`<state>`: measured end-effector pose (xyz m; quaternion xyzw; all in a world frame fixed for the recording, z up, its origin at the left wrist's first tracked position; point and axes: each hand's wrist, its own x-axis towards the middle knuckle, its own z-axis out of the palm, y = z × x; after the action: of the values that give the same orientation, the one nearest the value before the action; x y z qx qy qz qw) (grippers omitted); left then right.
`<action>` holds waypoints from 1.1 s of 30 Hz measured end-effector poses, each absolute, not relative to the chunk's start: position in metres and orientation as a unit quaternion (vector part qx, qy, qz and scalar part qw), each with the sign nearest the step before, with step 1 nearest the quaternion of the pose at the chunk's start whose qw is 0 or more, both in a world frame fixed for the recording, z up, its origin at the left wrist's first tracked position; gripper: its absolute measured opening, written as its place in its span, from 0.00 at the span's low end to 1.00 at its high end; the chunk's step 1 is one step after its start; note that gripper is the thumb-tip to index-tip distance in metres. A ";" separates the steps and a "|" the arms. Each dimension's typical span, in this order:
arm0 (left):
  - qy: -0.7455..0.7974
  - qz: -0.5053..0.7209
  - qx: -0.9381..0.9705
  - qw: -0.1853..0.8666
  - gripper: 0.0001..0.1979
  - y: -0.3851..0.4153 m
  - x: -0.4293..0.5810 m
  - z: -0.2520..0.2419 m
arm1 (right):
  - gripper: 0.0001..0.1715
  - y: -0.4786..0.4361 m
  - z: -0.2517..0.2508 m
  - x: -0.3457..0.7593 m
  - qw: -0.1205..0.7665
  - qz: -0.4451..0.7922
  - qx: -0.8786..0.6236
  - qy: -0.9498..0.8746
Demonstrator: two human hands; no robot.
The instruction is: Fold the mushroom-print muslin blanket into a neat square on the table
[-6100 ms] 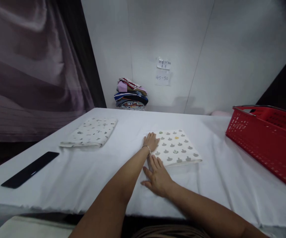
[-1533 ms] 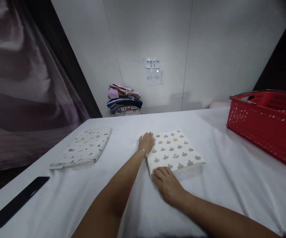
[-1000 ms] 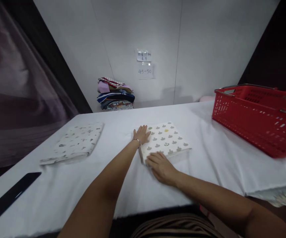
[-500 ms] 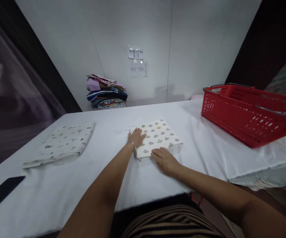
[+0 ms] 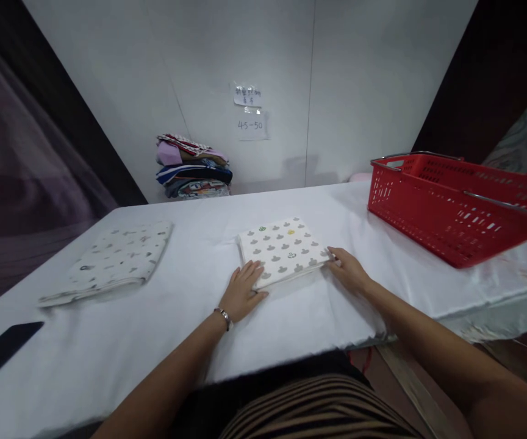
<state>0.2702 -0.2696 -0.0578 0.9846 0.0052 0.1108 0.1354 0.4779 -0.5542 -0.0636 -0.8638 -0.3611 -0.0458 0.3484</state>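
A folded white cloth (image 5: 284, 247) printed with grey mushroom-like shapes, plus a few green and yellow ones, lies flat on the white-covered table (image 5: 190, 244). At its near left corner rests my left hand (image 5: 240, 292), fingers stretched out and thumb apart, with a bracelet at the wrist. My right hand (image 5: 350, 271) grips the near right corner between thumb and fingers. Farther left lies a second folded white cloth (image 5: 121, 253) with a small scattered print; neither hand touches it.
A red plastic basket (image 5: 419, 213) with metal handles stands at the right. Several folded fabrics (image 5: 193, 167) are stacked at the back against the wall. A dark flat object (image 5: 5, 350) lies at the left front. Paper notes (image 5: 250, 125) hang on the wall.
My left hand has slid from the cloth's left side toward its near left corner. My right hand has moved right along the near edge and taken hold of the right corner.
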 end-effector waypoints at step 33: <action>0.184 0.248 0.908 0.284 0.21 -0.237 0.317 -0.051 | 0.27 -0.481 -0.045 0.409 0.214 -0.122 -0.728 -0.640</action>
<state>0.3175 -0.2375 -0.0511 0.9078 0.1837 0.2475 0.2842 0.4090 -0.4806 -0.0447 -0.7276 -0.6404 -0.1216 0.2137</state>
